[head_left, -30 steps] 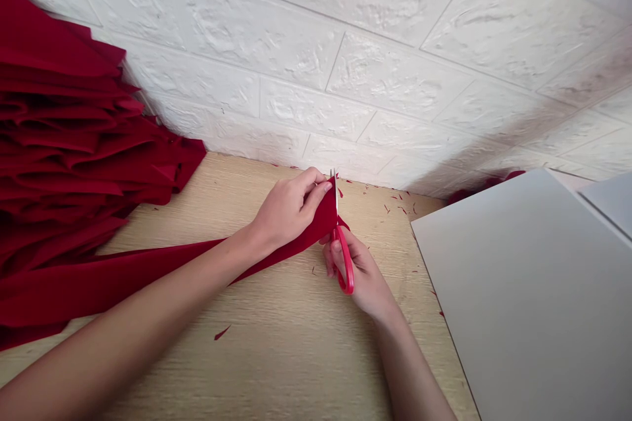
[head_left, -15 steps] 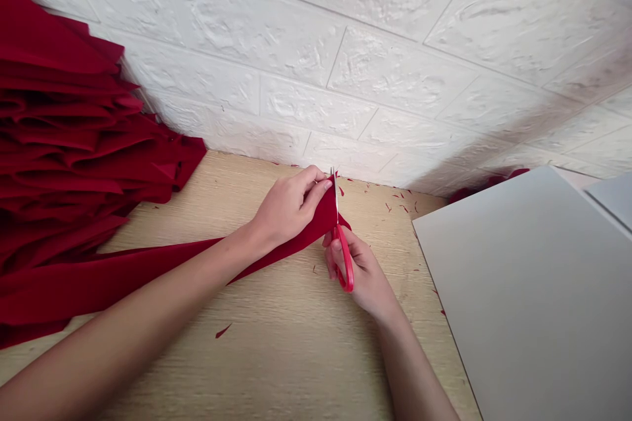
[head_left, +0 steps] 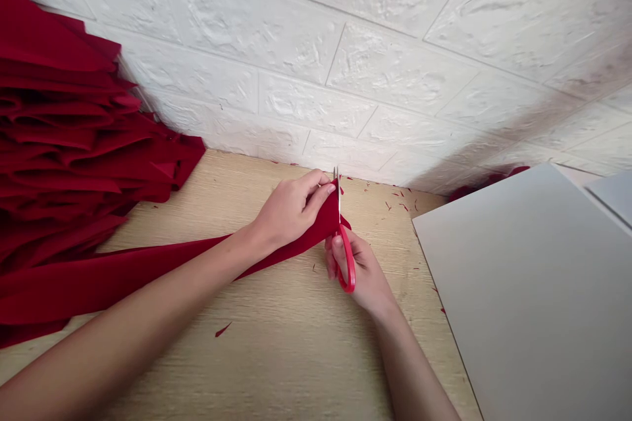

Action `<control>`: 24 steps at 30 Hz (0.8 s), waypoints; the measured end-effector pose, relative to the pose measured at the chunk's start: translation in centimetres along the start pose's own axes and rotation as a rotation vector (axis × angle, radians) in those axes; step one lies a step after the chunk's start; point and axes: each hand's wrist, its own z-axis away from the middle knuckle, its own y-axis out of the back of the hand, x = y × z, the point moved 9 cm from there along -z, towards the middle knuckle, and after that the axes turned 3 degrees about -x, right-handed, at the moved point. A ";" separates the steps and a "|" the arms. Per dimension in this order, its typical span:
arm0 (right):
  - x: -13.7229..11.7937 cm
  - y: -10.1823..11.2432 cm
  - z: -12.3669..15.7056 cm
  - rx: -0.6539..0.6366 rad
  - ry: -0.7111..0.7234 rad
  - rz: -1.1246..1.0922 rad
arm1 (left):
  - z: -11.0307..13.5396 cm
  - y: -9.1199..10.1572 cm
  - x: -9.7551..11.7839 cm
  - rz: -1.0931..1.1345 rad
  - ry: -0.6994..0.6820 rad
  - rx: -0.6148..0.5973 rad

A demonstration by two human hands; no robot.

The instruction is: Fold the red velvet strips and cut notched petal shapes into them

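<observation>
A person is working at a light wooden table [head_left: 197,358] with both bare hands. The left grip [head_left: 291,214] is closed, its fingers [head_left: 316,189] pinching a long strip of deep red fabric [head_left: 123,279] close to the strip's end, which is rising in a folded point just past the fingertips. The right grip [head_left: 358,270] is closed around the looped handles of a pair of red-handled scissors [head_left: 347,263], and the slim metal blades [head_left: 338,192] are standing upright at the fabric's edge, just beside the left grip. The blades are too thin in this view to tell whether they are open or closed.

From the left grip, the strip is running away to the left beside the forearm and joining a layered heap of the same red fabric [head_left: 64,131], which is bunching against a white brick-textured wall [head_left: 296,46]. To the right of the right grip, a pale grey board [head_left: 518,289] is lying on the table, with a second grey panel [head_left: 612,197] beyond it. Tiny red snippets [head_left: 392,200] are scattering across the table past the right grip, and a larger red scrap [head_left: 223,329] is lying below and to the left of it.
</observation>
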 end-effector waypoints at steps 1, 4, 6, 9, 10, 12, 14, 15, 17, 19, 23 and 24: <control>0.1 0.0 0.0 0.000 -0.003 0.001 | 0.0 0.0 0.0 -0.002 -0.004 0.001; 0.2 0.0 -0.1 -0.002 -0.016 -0.002 | 0.0 0.0 0.0 -0.006 -0.011 -0.001; 0.3 -0.1 0.0 -0.007 -0.026 -0.014 | 0.0 -0.2 0.0 0.000 -0.010 -0.016; 0.1 -0.1 0.0 -0.005 -0.027 -0.032 | 0.0 -0.5 0.1 0.023 -0.010 -0.051; 0.1 -0.1 0.0 -0.005 -0.029 -0.034 | 0.0 -0.6 0.1 0.031 -0.012 -0.061; 0.1 0.1 0.1 -0.003 -0.040 -0.032 | 0.0 -0.7 0.2 0.040 -0.014 -0.072; 0.2 0.2 0.1 -0.001 -0.055 -0.024 | -0.1 -0.7 0.2 0.047 -0.014 -0.082; 0.2 0.3 0.1 0.002 -0.058 -0.015 | -0.1 -0.7 0.2 0.051 -0.012 -0.085; 0.3 0.5 0.2 0.011 -0.055 0.007 | -0.1 -0.7 0.2 0.060 -0.012 -0.090; 0.5 0.6 0.1 0.022 -0.049 0.013 | -0.1 -0.7 0.2 0.067 -0.011 -0.091; 1.0 0.9 0.1 0.060 -0.059 -0.040 | 0.0 -0.7 0.1 0.091 0.006 -0.090; 1.0 1.0 0.1 0.076 -0.065 -0.054 | 0.0 -0.7 0.0 0.099 0.010 -0.087</control>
